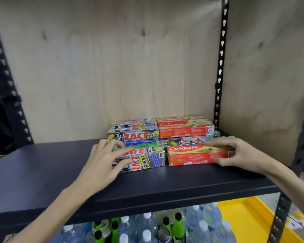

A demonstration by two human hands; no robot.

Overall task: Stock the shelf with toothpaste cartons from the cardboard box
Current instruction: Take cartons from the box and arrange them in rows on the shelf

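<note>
At the far left a black perforated upright (7, 81) is seen, and from it the dark shelf (42, 172) is spread across the view, backed by a pale plywood panel (112, 58). Next, the left hand (102, 162) is laid against the near left stack: its fingers are curled round the left end of the front ZACT carton (147, 159), thumb low on the front face, fingertips on top. Behind that carton a blue carton (144, 143) is glimpsed, and further back a second ZACT carton (137, 135) is stacked in the rear row. To the right, a rear Colgate carton (186, 131) is set just beside it, touching or nearly so. In front, the near Colgate carton (195, 155) is gripped at its right end by the right hand (239, 153), fingers over the top, thumb under the front edge. The two front cartons are parted by a narrow gap. Further right a second black upright (220, 67) is seen. Below the shelf, capped water bottles (200, 227) and green bottles (177, 225) are packed together, with a yellow tray (249, 220) at the right. The cardboard box cannot be made out.
</note>
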